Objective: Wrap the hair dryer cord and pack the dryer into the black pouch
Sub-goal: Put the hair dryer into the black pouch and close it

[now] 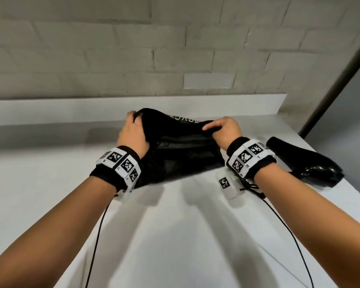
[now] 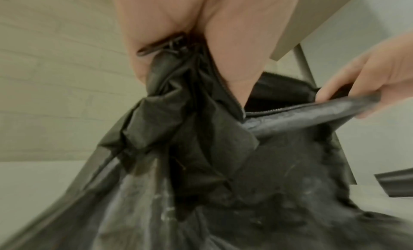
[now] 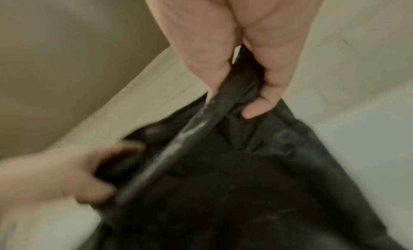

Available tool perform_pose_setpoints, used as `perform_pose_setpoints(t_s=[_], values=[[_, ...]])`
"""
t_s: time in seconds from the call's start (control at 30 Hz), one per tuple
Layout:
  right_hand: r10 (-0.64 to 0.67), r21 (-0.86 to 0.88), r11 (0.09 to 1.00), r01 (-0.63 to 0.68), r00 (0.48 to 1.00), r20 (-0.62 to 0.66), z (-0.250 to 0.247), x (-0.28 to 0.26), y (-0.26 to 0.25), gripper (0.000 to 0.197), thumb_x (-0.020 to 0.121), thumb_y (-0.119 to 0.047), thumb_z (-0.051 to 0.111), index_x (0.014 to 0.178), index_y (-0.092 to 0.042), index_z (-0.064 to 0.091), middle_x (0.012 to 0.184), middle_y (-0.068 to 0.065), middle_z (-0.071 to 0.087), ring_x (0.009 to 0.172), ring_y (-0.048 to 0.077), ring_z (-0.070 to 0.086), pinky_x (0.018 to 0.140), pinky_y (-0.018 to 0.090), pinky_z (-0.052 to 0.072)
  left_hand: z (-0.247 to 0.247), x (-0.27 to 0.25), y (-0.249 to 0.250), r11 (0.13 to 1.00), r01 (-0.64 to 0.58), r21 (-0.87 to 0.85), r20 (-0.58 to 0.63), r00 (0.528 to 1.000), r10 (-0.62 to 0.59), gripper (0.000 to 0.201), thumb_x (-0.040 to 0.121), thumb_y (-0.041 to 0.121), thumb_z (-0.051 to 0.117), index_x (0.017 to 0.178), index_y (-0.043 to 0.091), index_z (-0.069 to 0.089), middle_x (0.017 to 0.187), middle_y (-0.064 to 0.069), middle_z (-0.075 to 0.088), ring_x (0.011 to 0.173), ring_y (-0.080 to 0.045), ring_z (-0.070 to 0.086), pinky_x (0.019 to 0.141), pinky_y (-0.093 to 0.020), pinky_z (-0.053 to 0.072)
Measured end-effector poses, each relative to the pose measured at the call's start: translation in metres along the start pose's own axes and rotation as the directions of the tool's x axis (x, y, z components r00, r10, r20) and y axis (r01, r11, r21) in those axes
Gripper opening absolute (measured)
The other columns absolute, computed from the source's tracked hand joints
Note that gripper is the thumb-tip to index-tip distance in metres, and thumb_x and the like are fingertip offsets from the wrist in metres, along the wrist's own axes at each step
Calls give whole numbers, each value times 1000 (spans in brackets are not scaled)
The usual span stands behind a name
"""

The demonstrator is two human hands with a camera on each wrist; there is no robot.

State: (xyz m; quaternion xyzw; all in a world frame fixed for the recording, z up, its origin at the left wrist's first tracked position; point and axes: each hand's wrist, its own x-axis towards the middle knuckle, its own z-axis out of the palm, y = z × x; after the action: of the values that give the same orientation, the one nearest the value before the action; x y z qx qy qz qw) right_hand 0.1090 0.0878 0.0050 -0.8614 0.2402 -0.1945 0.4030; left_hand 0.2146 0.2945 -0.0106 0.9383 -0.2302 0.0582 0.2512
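Observation:
The black pouch [image 1: 181, 150] lies on the white counter [image 1: 50, 173], lifted at its far edge by both hands. My left hand [image 1: 133, 129] grips the left end of its zipped mouth, with the fabric bunched between thumb and fingers [image 2: 174, 47]. My right hand [image 1: 227, 129] pinches the right end of the rim [image 3: 243, 87]. The mouth [image 2: 279, 101] is pulled partly apart, and its zipper teeth show in the left wrist view. The glossy black hair dryer [image 1: 308, 163] lies on the counter to the right of my right wrist. Its cord is not clearly seen.
A grey brick wall [image 1: 133, 48] rises behind a low white ledge [image 1: 50, 109]. The counter's right edge [image 1: 341, 183] runs close past the dryer. A small white tagged block [image 1: 227, 183] sits near my right wrist. Thin black cables [image 1: 98, 235] trail from both wristbands.

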Motion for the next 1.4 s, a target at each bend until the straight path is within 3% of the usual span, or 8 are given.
perform_pose_setpoints(t_s=[0.13, 0.27, 0.37, 0.57, 0.67, 0.9, 1.17, 1.4], values=[[-35, -394, 919, 30, 999, -5, -3, 3, 7, 55, 80, 12, 40, 132, -7, 42, 130, 22, 31, 105, 38, 51, 102, 31, 39, -1, -25, 15, 970, -223, 93, -16, 974, 226, 55, 70, 4, 62, 124, 7, 51, 152, -2, 18, 103, -37, 58, 87, -41, 48], [47, -159, 985, -60, 995, -82, -3, 4, 10, 46, 78, 9, 45, 123, -1, 47, 122, 21, 50, 108, 35, 53, 92, 28, 42, 19, -43, 17, 974, -214, 76, 261, 947, 188, 49, 77, 12, 52, 122, 30, 60, 152, -1, 19, 114, -28, 55, 101, -32, 43], [176, 231, 961, -149, 979, -99, 2, 2, 7, 21, 74, 7, 54, 81, -12, 60, 72, 7, 56, 65, 19, 55, 58, 18, 45, 26, -40, 18, 995, -40, 88, 452, 892, -4, 40, 93, 25, 38, 130, 19, 54, 143, -14, 41, 128, -31, 45, 107, -31, 36], [19, 317, 948, -33, 999, 48, 8, -19, 7, 43, 68, 21, 48, 49, -17, 49, 32, -12, 47, 34, 0, 41, 41, 7, 31, 7, -10, 13, 964, 250, 93, 37, 966, -255, 45, 91, 45, 45, 118, 10, 57, 119, -18, 63, 112, -36, 58, 87, -40, 46], [-57, 5, 998, 58, 959, 278, 5, -33, 9, 36, 73, 15, 46, 65, -12, 69, 49, -18, 60, 50, -3, 51, 52, 5, 36, -1, -10, 13, 959, 222, 179, 13, 974, -228, 56, 77, 33, 70, 121, 8, 48, 127, -15, 51, 106, -37, 60, 82, -42, 48], [78, -571, 820, -35, 996, 51, -6, -21, 20, 42, 77, -1, 53, 118, -5, 45, 131, 23, 25, 83, 42, 57, 88, 38, 49, 26, -49, 17, 954, -89, 286, 258, 966, 12, 51, 72, 25, 70, 121, 22, 53, 132, -13, 27, 84, -36, 62, 82, -38, 50], [5, -223, 975, -8, 1000, -14, -14, -13, 43, 47, 72, 18, 35, 106, 0, 63, 116, 21, 59, 111, 34, 53, 97, 27, 42, 31, -46, 14, 931, -179, 320, 453, 891, 16, 48, 88, 16, 44, 132, 35, 49, 141, -7, 39, 117, -31, 53, 99, -35, 42], [-156, 74, 987, 145, 972, 175, -4, -41, 59, 62, 61, 27, 29, 93, -7, 70, 75, 0, 53, 84, 23, 52, 61, -1, 39, 20, -27, 8, 976, 164, 142, 76, 981, -176, 34, 88, 34, 56, 117, 18, 62, 120, -14, 63, 109, -34, 59, 87, -38, 47]])
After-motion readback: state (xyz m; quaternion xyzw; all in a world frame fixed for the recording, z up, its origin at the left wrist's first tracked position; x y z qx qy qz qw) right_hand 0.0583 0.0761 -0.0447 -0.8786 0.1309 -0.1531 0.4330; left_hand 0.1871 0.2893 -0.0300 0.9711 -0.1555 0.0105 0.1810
